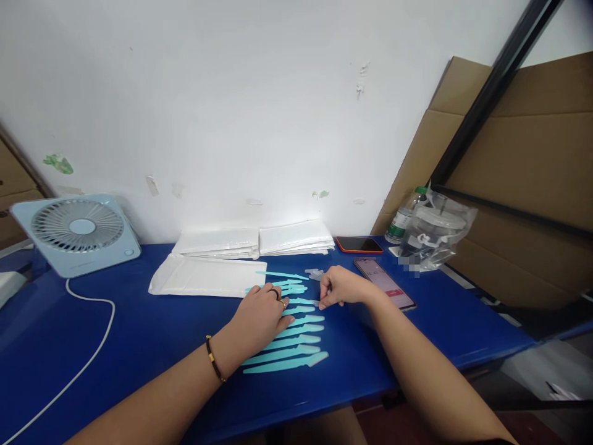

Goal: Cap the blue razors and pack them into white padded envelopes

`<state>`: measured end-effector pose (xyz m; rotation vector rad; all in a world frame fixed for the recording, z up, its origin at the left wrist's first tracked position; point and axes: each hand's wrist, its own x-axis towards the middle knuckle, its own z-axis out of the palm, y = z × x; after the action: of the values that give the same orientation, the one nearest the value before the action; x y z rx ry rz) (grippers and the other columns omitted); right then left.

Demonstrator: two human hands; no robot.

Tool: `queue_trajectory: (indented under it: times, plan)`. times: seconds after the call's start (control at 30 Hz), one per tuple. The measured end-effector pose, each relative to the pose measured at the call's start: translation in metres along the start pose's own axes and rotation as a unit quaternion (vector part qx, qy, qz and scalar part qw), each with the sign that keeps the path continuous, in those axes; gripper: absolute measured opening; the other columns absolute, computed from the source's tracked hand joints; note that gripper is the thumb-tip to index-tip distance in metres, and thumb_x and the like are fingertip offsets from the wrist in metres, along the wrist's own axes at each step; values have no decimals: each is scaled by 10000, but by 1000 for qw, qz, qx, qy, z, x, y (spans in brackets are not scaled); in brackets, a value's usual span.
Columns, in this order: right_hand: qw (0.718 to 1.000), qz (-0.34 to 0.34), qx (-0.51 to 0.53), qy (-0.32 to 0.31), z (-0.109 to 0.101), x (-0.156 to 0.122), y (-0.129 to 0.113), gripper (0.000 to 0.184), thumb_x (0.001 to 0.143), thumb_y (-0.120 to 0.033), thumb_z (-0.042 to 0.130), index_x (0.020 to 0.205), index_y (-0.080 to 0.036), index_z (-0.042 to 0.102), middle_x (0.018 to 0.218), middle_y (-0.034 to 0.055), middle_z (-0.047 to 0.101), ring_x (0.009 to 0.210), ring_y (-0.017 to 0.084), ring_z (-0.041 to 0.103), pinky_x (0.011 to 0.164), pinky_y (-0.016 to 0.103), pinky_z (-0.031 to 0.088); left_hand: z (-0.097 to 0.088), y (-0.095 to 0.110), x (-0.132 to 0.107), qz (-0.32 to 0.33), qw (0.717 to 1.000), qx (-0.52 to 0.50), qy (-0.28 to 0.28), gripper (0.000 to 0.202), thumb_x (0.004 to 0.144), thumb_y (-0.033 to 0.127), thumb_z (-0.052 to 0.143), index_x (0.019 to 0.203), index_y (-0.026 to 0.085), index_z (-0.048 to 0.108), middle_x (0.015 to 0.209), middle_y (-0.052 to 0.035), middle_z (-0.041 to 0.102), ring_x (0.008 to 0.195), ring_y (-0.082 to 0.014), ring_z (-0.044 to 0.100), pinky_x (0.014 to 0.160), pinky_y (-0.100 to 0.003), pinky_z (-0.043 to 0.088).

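Observation:
Turquoise eyebrow razors lie in a column on the blue table, several of them with clear caps over their blades, such as the nearest razor [287,364]. My left hand [259,315] lies over the handles in the middle of the column, its fingers curled on one eyebrow razor [301,301] that points right. At this razor's blade end, my right hand [340,286] pinches a small clear cap [315,303]. Beyond the right fingertips is a little pile of loose clear caps [314,273]. Under my left palm the razor handles are hidden.
White packets [215,242] are stacked against the wall, with a larger white sleeve [208,276] before them. A light-blue fan [83,232] stands left, its white cable [109,321] trailing. Two phones, one lit [382,281], a bottle [403,219] and a bagged cup [435,232] are right.

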<state>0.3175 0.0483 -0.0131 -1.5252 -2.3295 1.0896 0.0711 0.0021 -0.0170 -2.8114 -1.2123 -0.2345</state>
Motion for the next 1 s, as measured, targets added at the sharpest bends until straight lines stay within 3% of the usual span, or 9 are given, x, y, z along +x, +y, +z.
queue_trajectory:
  times: [0.53, 0.9, 1.0]
  plan:
    - [995, -81, -28, 53, 13, 10, -7, 271, 602, -419, 733, 642, -158, 675, 525, -26, 586, 432, 78, 490, 413, 194, 332, -3, 4, -4, 18, 997, -63, -30, 369, 860, 462, 466, 1071, 195, 608, 946, -61, 590, 890, -231, 532, 756, -358, 408]
    - [998, -61, 11, 13, 11, 6, -10, 307, 587, -432, 736, 688, -146, 687, 543, -12, 601, 417, 82, 493, 413, 198, 340, -6, 6, -7, 39, 996, -76, -23, 354, 843, 468, 498, 1041, 201, 621, 921, -60, 595, 896, -224, 542, 747, -335, 418]
    - [995, -24, 14, 91, -6, -2, -1, 321, 639, -439, 692, 768, -145, 696, 613, 14, 631, 434, 93, 508, 425, 206, 359, -3, -3, -2, 4, 995, -92, 23, 318, 868, 413, 477, 1083, 214, 599, 998, -61, 586, 938, -206, 543, 793, -324, 425]
